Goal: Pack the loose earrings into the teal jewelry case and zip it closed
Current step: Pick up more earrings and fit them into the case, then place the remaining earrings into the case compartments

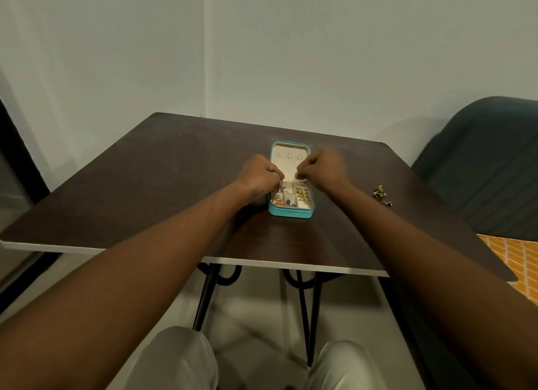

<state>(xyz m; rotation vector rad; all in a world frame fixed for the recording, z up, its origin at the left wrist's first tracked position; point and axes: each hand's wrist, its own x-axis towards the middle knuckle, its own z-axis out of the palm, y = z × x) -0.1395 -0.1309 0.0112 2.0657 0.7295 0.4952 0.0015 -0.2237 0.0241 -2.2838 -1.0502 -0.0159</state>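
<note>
— Two hands over one small case (291,213): where does it sit?

— Middle of the bench (163,186), lid laid open away from the person, tray toward them. Gold and coloured earrings already fill the near compartments (288,199). A few loose earrings (380,194) lie well apart to the right, near the bench's right edge.

— And the grip on each side?

— Left hand (259,173) is curled tight, fingertips pressed together at the tray's far left corner. Right hand (323,168) is curled too, fingertips pinched over the hinge line. Whether either pinches an earring I cannot tell; anything there is too small to see.

— How will the pieces handle?

— My guess: very light, stiff, thin metal, easy to bend or drop, and slippery on that smooth top. Take each by its body with a fingertip pinch, not by the hook or post. The case looks light too, so it would likely slide; hold it by a side wall when zipping.

— Room to work?

— Plenty. Bench is bare to the left and in front of the case. The right side is the worry: the loose earrings lie near that edge, with a chair (489,162) beyond, so a careless sweep could send them off.
</note>
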